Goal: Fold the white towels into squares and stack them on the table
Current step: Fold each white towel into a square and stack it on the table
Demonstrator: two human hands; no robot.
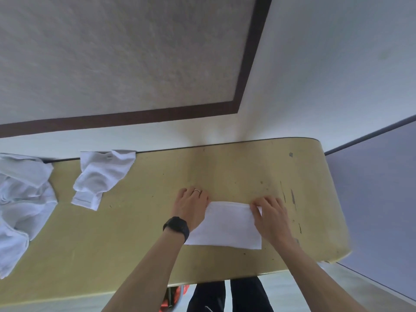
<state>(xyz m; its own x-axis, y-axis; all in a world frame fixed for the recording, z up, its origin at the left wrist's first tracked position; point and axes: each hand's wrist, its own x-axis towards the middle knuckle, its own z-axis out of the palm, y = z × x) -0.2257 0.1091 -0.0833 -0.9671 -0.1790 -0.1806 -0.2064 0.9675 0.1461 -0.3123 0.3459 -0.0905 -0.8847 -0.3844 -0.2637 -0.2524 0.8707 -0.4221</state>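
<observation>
Towel (227, 226) is folded flat near the table's (112, 244) right end, left hand (191, 207) and right hand (271, 218) each pinching a far corner with curled fingers. Crumpled towels (101, 179) sit over by the left edge.

On the table (112, 233), left hand (191, 206) and right hand (270, 216) pinch the far corners of the towel (227, 226).

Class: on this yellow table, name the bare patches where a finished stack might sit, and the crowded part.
Bare: table between the crumpled towel and left hand; the far strip beyond the folded towel; the near-left stretch. Crowded: the left end, under the towel heap.
</observation>
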